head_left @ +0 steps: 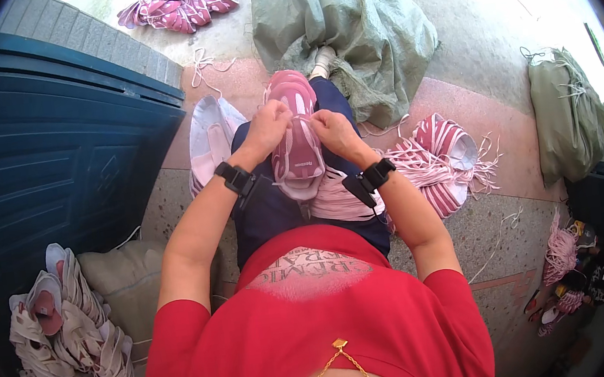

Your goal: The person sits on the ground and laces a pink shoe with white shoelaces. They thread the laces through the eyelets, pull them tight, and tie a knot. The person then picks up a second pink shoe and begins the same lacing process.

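A stack of pink shoe uppers (298,152) with white trim lies lengthwise over my lap. My left hand (270,126) bends over its left side, thumb and fingers pinched together. From the other side my right hand (337,132) pinches at the middle of the top upper. A thin pale shoelace (302,117) stretches across the upper between my fingertips; its ends are hidden by my fingers. Beside the stack, a thick bundle of pale pink laces (344,197) rests on my right thigh, partly under my right wrist.
Striped pink uppers with loose laces (442,165) lie right of my legs. White-lined uppers (210,135) stand at my left knee. Beige uppers (72,330) are piled lower left near a stuffed sack (130,279). Ahead sits a large green sack (343,27); a blue door (51,142) bounds the left.
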Available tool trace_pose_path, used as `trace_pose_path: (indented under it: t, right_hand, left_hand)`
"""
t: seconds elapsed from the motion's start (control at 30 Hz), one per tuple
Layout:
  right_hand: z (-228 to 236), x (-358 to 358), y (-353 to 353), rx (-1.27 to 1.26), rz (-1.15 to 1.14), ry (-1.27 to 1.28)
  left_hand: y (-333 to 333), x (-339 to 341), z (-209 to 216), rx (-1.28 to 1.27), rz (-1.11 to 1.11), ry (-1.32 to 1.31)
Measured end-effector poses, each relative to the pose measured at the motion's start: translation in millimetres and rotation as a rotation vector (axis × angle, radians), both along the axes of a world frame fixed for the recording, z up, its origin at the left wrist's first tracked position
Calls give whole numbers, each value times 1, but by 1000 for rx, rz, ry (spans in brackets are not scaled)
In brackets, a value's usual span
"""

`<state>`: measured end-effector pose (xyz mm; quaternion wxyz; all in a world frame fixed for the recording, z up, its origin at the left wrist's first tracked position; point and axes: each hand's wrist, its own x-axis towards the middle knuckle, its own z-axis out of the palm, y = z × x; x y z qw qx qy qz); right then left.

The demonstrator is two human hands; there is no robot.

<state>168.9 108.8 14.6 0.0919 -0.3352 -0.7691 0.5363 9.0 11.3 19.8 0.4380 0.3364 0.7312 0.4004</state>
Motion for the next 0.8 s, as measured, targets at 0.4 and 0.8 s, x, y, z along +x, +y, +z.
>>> trace_pose_path:
  t: [0.4, 0.8]
  right_hand:
    - [-23, -13, 10, 385, 204, -161]
    - [-27, -42, 31, 387, 592, -188]
  left_hand:
    - [-8, 1, -4, 118, -121, 426]
    - [-7, 0, -2, 60, -168, 492]
